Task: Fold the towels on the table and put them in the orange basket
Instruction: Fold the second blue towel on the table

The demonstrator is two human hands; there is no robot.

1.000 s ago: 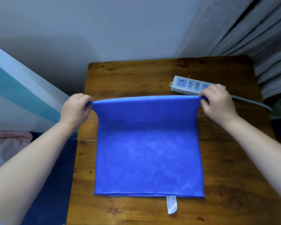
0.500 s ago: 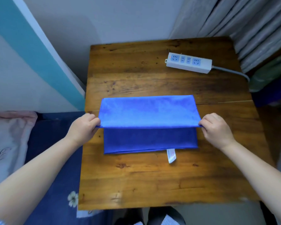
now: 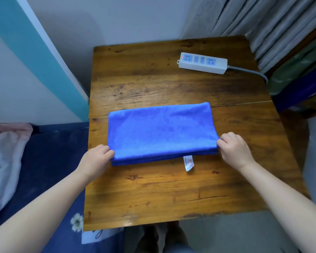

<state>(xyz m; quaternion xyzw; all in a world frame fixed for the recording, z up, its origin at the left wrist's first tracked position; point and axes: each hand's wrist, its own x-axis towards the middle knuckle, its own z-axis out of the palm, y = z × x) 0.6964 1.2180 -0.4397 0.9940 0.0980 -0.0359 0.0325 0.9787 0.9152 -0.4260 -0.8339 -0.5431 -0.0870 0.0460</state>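
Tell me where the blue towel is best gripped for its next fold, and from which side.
Probably the two near corners, from the short ends. The blue towel lies flat in a wide band, its loose edges stacked along the near side by the white tag. The left hand and right hand already pinch those corners.

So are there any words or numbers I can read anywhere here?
Small white tag at the folded blue towel's near edge: red mark and printing, too small and blurred to read.
White power strip on the brown wooden table: no readable text.
Pale pillow at left: dark curly marks, not readable.
Nothing else has writing.
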